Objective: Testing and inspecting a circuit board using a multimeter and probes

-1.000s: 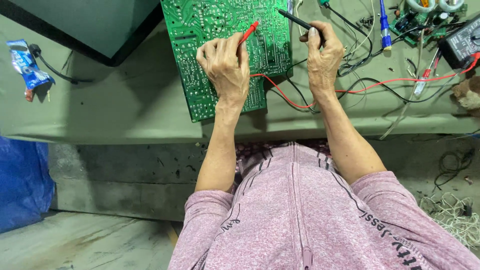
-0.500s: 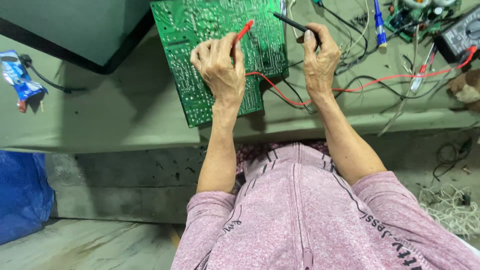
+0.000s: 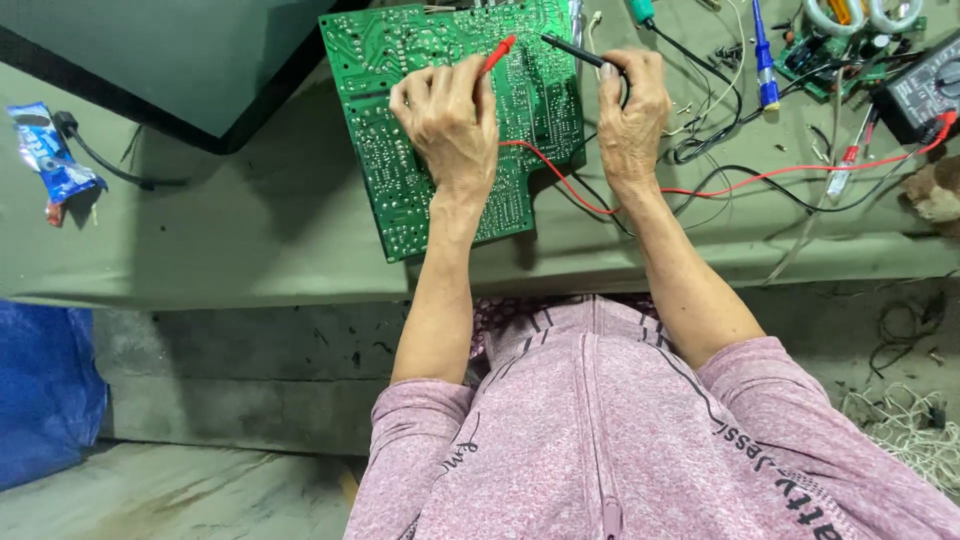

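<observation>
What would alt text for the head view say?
Left hand holds a red probe and right hand a black probe, both tips on a green circuit board on an olive bench; a multimeter sits far right.

Green circuit board lies flat, solder side up, tilted a bit clockwise. Red probe angles down toward 7 o'clock onto it, black probe comes in from 4 o'clock, tip on the board's top edge.

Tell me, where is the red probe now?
In the head view, the red probe is at top centre, held in the left hand, its tip on the green circuit board, left of the black probe.
</observation>
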